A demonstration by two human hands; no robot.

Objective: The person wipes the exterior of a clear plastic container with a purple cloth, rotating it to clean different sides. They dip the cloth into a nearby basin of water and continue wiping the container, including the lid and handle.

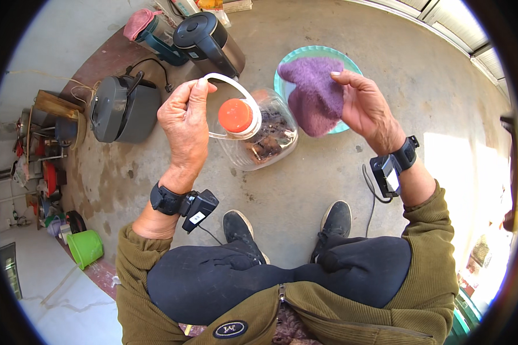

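My left hand (186, 120) grips the white plastic carrying handle (237, 88) of a clear plastic jar (285, 148). An orange-red screw cap (235, 115) closes the jar's neck, and dark brown chunks show inside it. Its body is tilted, with the cap towards me. In my right hand (364, 108) a purple fluffy cloth (317, 92) is pinched between thumb and fingers and hangs to the left, beside the jar. Behind the cloth a turquoise basin (304, 51) stands on the concrete floor; the cloth hides much of its inside.
A dark rice cooker (125, 110) stands at the left, an electric kettle (209, 45) and a lidded jug (157, 39) beyond it. Farther left are a green bucket (85, 249) and cluttered kitchenware. My shoes (336, 219) are below the jar. Cables hang from both wrist devices.
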